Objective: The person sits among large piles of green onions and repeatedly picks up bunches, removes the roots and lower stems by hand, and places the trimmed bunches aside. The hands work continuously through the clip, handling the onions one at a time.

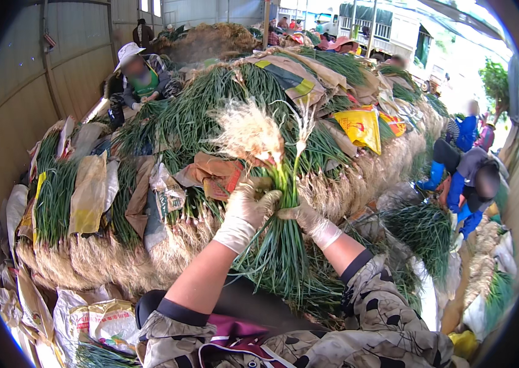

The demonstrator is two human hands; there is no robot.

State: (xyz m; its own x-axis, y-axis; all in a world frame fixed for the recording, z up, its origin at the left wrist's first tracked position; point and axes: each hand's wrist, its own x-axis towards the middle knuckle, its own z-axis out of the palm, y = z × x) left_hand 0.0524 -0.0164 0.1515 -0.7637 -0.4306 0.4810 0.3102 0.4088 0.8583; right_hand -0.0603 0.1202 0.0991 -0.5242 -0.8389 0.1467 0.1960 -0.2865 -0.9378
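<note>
Before me a bunch of spring onions (282, 248) is held upside down, its pale roots (252, 133) uppermost and its green leaves hanging. My left hand (246, 207), in a whitish thin glove, grips the bunch just below the bulbs. From the right, my right hand (312, 223), gloved alike, closes on the leaves a little lower down; its fingertips are partly hidden behind them. One spring onion (302, 133) stands slightly apart from the bunch on the right, its root end spread open. Loose green leaves lie beneath, near my lap.
A large heap of spring onions (195, 106) rises ahead, roots outward, partly covered with sacks (88, 193) and a yellow bag (360, 129). One person (142, 83) sits at the left; another (475, 179) bends over onions at the right. Printed sacks (103, 322) lie at lower left.
</note>
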